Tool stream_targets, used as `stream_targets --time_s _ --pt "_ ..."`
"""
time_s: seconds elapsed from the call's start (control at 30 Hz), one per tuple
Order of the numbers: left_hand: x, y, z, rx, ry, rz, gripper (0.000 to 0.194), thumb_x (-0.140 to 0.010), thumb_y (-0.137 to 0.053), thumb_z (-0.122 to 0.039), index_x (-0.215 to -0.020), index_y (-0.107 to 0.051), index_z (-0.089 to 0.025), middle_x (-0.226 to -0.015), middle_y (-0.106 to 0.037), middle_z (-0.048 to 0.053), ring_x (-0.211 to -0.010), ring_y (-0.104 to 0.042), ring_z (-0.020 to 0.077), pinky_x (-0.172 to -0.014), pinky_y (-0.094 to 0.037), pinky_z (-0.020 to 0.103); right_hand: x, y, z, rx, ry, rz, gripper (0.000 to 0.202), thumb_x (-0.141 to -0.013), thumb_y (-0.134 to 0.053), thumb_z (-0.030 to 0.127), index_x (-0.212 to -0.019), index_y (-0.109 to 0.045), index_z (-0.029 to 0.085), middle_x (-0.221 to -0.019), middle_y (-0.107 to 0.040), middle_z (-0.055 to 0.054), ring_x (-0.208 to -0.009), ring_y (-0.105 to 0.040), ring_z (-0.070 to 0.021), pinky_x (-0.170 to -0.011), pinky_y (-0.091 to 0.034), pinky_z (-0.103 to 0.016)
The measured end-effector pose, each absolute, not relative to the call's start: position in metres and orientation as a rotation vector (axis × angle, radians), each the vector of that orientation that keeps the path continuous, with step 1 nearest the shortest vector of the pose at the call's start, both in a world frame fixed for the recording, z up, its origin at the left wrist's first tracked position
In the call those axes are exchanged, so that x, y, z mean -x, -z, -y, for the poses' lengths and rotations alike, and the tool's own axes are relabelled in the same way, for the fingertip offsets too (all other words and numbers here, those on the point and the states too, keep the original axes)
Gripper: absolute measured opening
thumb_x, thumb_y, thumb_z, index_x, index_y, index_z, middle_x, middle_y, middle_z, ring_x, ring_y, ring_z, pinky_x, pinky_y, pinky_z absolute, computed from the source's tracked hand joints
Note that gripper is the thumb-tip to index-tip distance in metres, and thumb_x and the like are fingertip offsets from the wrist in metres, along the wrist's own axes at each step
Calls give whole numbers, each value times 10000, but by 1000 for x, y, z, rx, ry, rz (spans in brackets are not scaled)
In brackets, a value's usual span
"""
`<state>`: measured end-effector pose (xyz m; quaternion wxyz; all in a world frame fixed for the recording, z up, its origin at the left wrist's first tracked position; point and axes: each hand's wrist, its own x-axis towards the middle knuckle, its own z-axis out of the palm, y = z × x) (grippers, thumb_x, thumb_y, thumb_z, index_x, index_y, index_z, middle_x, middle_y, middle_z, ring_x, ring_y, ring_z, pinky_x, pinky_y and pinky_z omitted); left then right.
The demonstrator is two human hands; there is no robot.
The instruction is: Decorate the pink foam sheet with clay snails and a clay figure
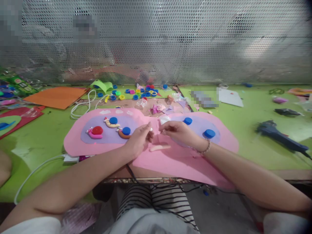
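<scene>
a grey shirt [151, 222] sits nearest us, and over the middle of the pink sheet [73, 139] the left hand [140, 139] pinches a small white bit [151, 129], while the right hand [179, 131] bunches its fingers, holding what, i can't tell! at that sheet's near middle lies a pale roll [159, 148], seemingly light, soft, easily dented: a gentle mid-length hold looks best.

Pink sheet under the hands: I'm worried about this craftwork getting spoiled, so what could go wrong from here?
The small white piece at the fingertips of the left hand could slip and be lost. The pale strip lies close to that hand, so a brush might shift or dent it. The pink sheet juts past the front of the table, so it may get snagged or creased.
</scene>
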<state>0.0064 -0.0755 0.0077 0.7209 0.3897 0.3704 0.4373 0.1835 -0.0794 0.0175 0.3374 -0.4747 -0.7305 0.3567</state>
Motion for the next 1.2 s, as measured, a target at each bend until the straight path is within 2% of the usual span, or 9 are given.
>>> stream_targets --time_s 0.1,0.2,0.4,0.53,0.67,0.8,0.93,1.03,1.2 --pt "-6 -7 75 -909 -975 -808 374 -669 -634 -479 -594 -488 -142 -516 -490 -36 -450 -431 55 -478 -332 202 -185 -17 80 1271 -870 1926 90 -717 -603 249 -741 -616 163 -715 -635 -16 -632 -577 -111 -587 -469 -237" --pt "-5 -6 74 -924 -973 -797 348 -670 -642 -453 -612 -525 -130 -540 -532 -16 -480 -448 57 -506 -345 201 -187 -19 79 1279 -901 1928 157 -778 -536 280 -753 -631 158 -652 -632 -19 -595 -585 -111 -567 -471 -236" --pt "-4 -6 74 -912 -964 -784 245 -696 -628 -354 -691 -589 -111 -621 -593 22 -534 -480 69 -547 -368 206 -184 -15 78 1193 -941 1934 166 -766 -541 222 -877 -656 179 -843 -675 -44 -742 -623 -134 -678 -496 -264" --pt "-3 -8 75 -949 -958 -788 179 -682 -642 -282 -690 -587 -111 -664 -592 18 -548 -470 56 -555 -371 198 -182 -16 81 1215 -867 1976 78 -718 -590 209 -757 -637 161 -748 -643 -26 -654 -580 -116 -605 -470 -242" --pt "-3 -6 75 -986 -959 -792 187 -630 -692 -233 -687 -539 -143 -583 -533 -37 -513 -449 49 -513 -342 189 -184 -21 82 1272 -836 1985 166 -805 -502 264 -753 -616 154 -641 -603 -10 -569 -541 -97 -542 -436 -225" --pt "-2 -4 75 -1023 -971 -784 210 -585 -723 -187 -695 -549 -145 -597 -527 -48 -548 -467 47 -532 -347 180 -185 -21 81 1208 -828 1964 154 -810 -487 219 -845 -626 164 -764 -636 -33 -668 -579 -109 -618 -461 -241" --pt "-2 -6 76 -1016 -937 -771 192 -655 -683 -265 -759 -599 -128 -697 -596 2 -613 -504 60 -610 -394 202 -183 -17 81 1136 -718 2022 96 -753 -559 182 -815 -632 172 -804 -617 -35 -701 -565 -110 -624 -447 -236" --pt "-4 -9 77 -915 -953 -768 273 -692 -640 -389 -688 -568 -125 -599 -564 -2 -539 -487 65 -552 -381 207 -181 -18 83 1190 -709 2053 81 -760 -569 229 -759 -613 161 -713 -593 -18 -614 -530 -97 -556 -419 -224" --pt "-5 -10 77 -850 -974 -803 404 -674 -616 -499 -550 -486 -138 -476 -473 -34 -411 -407 50 -439 -312 202 -182 -24 86 1267 -826 2009 257 -856 -441 312 -704 -569 149 -573 -563 -4 -520 -524 -91 -507 -410 -221"
